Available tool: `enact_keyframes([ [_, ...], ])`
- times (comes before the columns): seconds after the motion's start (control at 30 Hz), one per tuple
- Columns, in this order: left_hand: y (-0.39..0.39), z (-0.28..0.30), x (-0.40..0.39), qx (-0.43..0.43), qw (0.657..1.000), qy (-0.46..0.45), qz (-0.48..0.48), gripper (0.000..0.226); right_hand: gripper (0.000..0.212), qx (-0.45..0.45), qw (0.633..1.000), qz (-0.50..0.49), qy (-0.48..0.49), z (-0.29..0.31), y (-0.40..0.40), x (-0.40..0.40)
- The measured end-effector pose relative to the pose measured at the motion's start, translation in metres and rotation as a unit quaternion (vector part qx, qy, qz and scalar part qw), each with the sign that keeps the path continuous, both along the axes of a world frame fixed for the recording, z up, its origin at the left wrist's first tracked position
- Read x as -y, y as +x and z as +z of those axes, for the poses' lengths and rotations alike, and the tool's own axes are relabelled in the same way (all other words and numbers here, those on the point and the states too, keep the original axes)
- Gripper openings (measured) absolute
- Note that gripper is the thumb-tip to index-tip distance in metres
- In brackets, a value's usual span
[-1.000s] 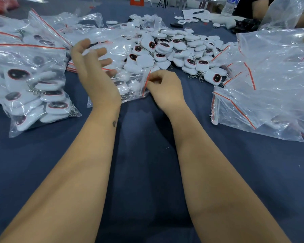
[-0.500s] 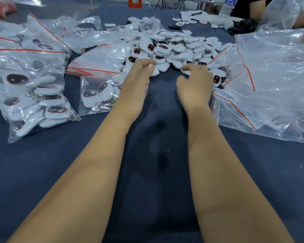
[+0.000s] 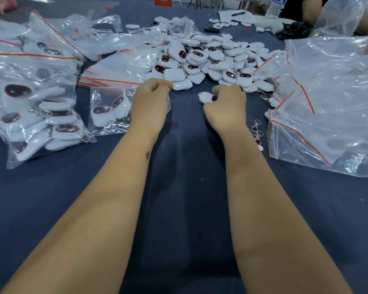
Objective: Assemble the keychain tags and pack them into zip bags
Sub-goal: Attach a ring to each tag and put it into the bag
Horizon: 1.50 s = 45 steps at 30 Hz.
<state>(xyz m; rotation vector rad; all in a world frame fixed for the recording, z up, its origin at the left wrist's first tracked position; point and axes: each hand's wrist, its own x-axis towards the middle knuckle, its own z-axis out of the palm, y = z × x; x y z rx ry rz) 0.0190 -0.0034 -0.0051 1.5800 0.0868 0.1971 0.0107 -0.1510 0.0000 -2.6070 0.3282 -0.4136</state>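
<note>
A heap of white keychain tags (image 3: 210, 58) with dark oval faces lies in the middle of the blue table (image 3: 185, 209). At its near edge, my right hand (image 3: 225, 105) grips one white tag (image 3: 205, 96) in curled fingers. My left hand (image 3: 151, 98) is curled too, and a small metal ring (image 3: 170, 88) shows pinched at its fingertips. A small zip bag (image 3: 108, 111) holding two tags lies just left of my left wrist. A flat stack of red-striped zip bags (image 3: 115, 75) sits behind it.
Large filled bags of tags (image 3: 36, 107) crowd the left side. Crumpled clear zip bags (image 3: 327, 102) pile up on the right. A loose metal clasp (image 3: 256, 128) lies by my right wrist. A water bottle (image 3: 276, 5) and another person's arm (image 3: 310, 7) are at the far right.
Both hands left the small zip bag and moved forward to the heap's near edge. My right hand has picked up a white tag; my left hand has curled closed.
</note>
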Motion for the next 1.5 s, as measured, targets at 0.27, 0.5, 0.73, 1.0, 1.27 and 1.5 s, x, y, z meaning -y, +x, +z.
enact_keyframes([
  [0.27, -0.003, -0.007, 0.0, 0.022, 0.995, 0.09, -0.042, 0.047, 0.039, -0.001, 0.989, 0.101, 0.108, -0.004, -0.005, -0.017],
  [0.5, -0.004, -0.008, -0.001, 0.047, 0.99, 0.118, -0.061, 0.037, 0.043, 0.054, 0.929, 0.127, 0.345, -0.001, -0.005, -0.019],
  [0.73, -0.008, -0.004, 0.001, 0.034, 0.993, 0.084, -0.081, 0.02, 0.049, 0.099, 0.821, 0.164, 0.538, 0.005, -0.004, -0.023],
  [1.0, -0.011, -0.001, 0.0, 0.028, 0.987, 0.134, -0.088, 0.011, 0.036, 0.083, 0.808, 0.158, 0.562, 0.002, 0.0, -0.021],
  [1.27, -0.012, -0.004, -0.004, 0.053, 0.985, 0.099, -0.134, 0.029, 0.034, 0.095, 0.802, 0.126, 0.576, 0.004, 0.002, -0.018],
  [1.5, -0.013, 0.0, -0.002, 0.047, 0.985, 0.125, -0.11, 0.02, 0.041, 0.058, 0.809, 0.191, 0.552, 0.001, 0.001, -0.021],
])
